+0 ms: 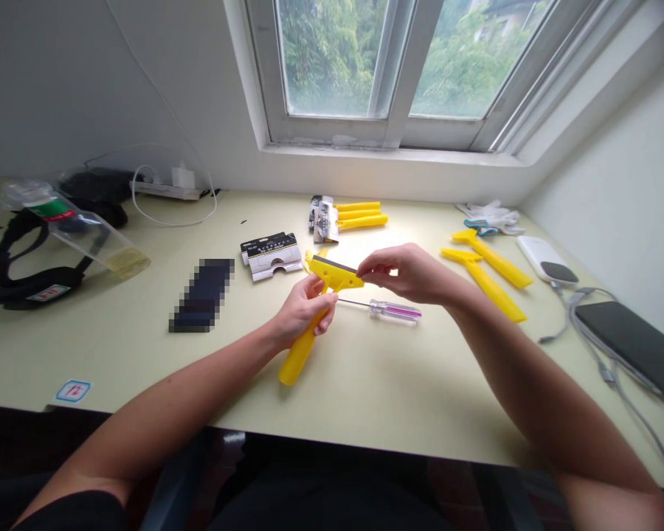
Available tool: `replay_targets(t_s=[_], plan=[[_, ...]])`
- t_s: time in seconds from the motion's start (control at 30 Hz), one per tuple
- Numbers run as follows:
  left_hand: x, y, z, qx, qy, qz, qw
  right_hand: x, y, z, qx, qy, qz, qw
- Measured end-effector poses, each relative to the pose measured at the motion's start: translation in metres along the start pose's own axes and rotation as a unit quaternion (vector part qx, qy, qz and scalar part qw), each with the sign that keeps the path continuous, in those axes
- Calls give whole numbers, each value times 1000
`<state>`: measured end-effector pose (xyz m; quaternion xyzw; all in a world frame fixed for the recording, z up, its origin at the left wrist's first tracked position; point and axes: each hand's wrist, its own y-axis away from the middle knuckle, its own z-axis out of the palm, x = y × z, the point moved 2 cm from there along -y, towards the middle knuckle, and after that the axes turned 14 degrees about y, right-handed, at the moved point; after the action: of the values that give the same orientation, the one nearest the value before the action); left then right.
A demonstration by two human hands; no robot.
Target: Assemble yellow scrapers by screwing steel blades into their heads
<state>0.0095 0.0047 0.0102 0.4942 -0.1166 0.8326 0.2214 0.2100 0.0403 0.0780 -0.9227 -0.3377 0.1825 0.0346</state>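
My left hand (308, 310) is wrapped round the yellow handle of a scraper (299, 358), holding it tilted over the table with its wide head up. A dark, thin blade (335, 264) lies along the top edge of that head. At the blade's right end the fingers of my right hand (392, 271) are pinched together; they hide that end. Just under the hands a screwdriver (395, 310) with a clear and purple handle lies on the table, its shaft pointing at my left hand. A small yellow piece (313, 258) shows behind the scraper head.
Black-and-white cardboard packaging (272, 256) lies left of the hands, near a pixelated dark slab (202, 295). Packaged scrapers (359, 214) are behind. To the right are two loose yellow scrapers (495, 284), gloves (492, 216), a power bank (547, 258) and cables. A bottle (88, 232) leans at left.
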Motion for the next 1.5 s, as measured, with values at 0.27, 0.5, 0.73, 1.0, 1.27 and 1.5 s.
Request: replay_targets(t_s=[0.27, 0.5, 0.73, 1.0, 1.27, 1.5], plan=[[0, 1, 0, -7, 0, 12, 1000, 0, -5, 20, 40, 6, -56, 998], [1, 1, 0, -3, 14, 21, 1000, 4, -7, 24, 38, -96, -30, 994], [1, 0, 0, 5, 20, 20, 1000, 8, -8, 29, 35, -140, -16, 989], [1, 0, -1, 16, 12, 26, 999, 8, -11, 33, 47, -155, 10, 987], [1, 1, 0, 19, 8, 22, 1000, 9, -11, 38, 48, -179, 48, 981], [-1, 1, 1, 13, 12, 18, 1000, 2, -12, 45, 13, -295, 27, 955]])
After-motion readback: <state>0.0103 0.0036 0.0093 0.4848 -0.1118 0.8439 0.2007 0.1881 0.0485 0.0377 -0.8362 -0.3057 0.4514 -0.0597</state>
